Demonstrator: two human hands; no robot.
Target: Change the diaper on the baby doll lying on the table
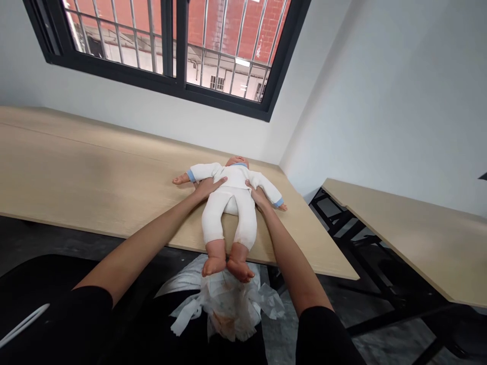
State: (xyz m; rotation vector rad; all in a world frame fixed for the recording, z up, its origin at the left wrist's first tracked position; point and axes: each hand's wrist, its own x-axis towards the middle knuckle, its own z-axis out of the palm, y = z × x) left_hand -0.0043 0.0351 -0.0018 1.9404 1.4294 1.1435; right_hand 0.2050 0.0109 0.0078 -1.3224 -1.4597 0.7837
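A baby doll (236,177) in a white outfit with blue cuffs and collar lies on its back on the wooden table (114,187). Its head points toward the wall, and its bare feet stick out past the near edge. My left hand (207,186) grips the doll's side below the arm, thumb over the front. On the opposite side, my right hand (258,195) holds the torso the same way; its fingers are partly hidden under the doll. Below the feet, on my lap, rests what looks like an open, brown-stained diaper (230,304) with loose tabs.
A barred window (171,86) is in the wall behind the table. To the right, past a gap, stands a second table (411,223) on black folding legs (365,248). White wall (399,101) rises behind it.
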